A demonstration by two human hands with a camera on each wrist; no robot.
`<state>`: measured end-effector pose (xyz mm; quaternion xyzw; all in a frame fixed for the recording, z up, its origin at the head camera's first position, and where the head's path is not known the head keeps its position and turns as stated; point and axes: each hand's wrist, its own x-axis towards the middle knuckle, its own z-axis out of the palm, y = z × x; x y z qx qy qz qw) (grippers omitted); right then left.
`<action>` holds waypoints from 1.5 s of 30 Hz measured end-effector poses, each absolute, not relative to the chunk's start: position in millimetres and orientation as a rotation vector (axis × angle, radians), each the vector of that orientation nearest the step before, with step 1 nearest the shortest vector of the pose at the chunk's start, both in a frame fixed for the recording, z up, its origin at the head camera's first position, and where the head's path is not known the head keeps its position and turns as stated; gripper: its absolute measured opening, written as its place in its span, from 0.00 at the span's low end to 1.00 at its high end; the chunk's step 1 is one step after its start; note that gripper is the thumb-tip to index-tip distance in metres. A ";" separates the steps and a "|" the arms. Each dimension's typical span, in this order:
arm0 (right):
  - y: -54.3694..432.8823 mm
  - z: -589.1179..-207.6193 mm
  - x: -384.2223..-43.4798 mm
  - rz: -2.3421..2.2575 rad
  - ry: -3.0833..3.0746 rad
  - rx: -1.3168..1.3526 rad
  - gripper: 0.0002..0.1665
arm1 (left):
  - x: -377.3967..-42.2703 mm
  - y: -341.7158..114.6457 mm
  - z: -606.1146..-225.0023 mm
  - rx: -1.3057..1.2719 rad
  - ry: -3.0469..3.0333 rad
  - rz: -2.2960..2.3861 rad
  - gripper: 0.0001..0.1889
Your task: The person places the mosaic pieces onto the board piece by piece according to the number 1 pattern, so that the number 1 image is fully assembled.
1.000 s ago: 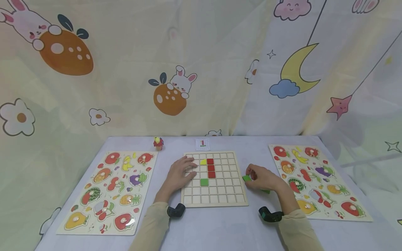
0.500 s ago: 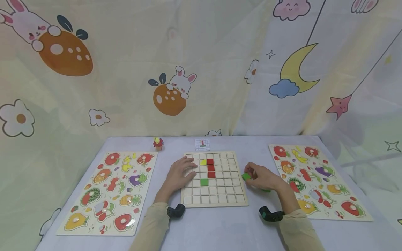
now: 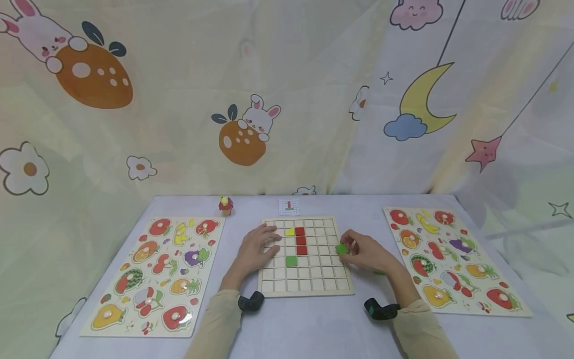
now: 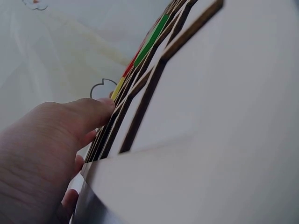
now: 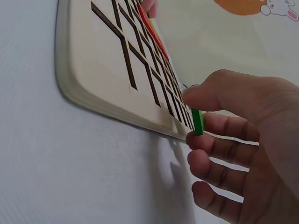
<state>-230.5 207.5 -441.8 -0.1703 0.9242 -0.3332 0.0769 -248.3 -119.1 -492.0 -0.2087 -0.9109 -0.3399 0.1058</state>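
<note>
A wooden grid board lies in the middle of the table. On it sit a yellow tile, a column of red tiles and one green tile. My right hand pinches another green tile between thumb and fingers, over the board's right edge; the right wrist view shows this held tile edge-on. My left hand rests on the board's left side, its fingers relaxed, and in the left wrist view the thumb touches the board near the yellow tile.
More green shows partly hidden under my right wrist. Fruit puzzle boards lie at the left and right. A small pattern card and a red and yellow parrot figure stand behind the board.
My right hand has moved left with the green tile, from beside the board to over its right edge. The left hand has stayed where it was.
</note>
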 end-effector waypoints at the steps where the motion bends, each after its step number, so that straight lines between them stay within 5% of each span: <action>1: 206.7 -441.9 -230.5 -1.009 2.771 -0.520 0.18 | -248.4 -118.9 -492.2 -0.616 -2.685 -0.999 0.12; 45: 145.8 -444.6 -217.8 -0.894 2.899 -0.516 0.15 | -252.3 -121.2 -492.8 -0.576 -2.745 -1.021 0.11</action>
